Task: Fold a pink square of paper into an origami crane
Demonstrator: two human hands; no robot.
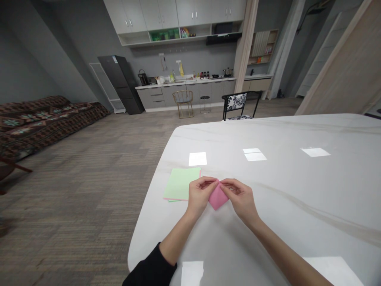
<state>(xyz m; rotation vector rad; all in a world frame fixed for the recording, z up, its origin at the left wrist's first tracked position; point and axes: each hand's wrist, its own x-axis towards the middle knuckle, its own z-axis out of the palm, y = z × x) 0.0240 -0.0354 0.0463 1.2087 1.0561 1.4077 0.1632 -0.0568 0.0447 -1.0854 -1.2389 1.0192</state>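
A folded piece of pink paper (218, 198) is held between my two hands just above the white table, one corner pointing toward me. My left hand (201, 194) pinches its upper left edge between thumb and fingers. On the other side, my right hand (240, 196) pinches the upper right edge, its thumb lying on the paper near the top corner. The fingertips of both hands almost meet there. Parts of the paper's sides are hidden behind the thumbs. Beside my left hand lies a stack of coloured paper (182, 182), light green on top with pink edges below.
The glossy white table (297, 190) reflects several bright ceiling lights. A black chair with a patterned back (236, 102) stands at its far edge. Farther off are a kitchen counter (190, 80), a dark fridge (120, 83), and a sofa with a patterned cover (44, 119) on the left.
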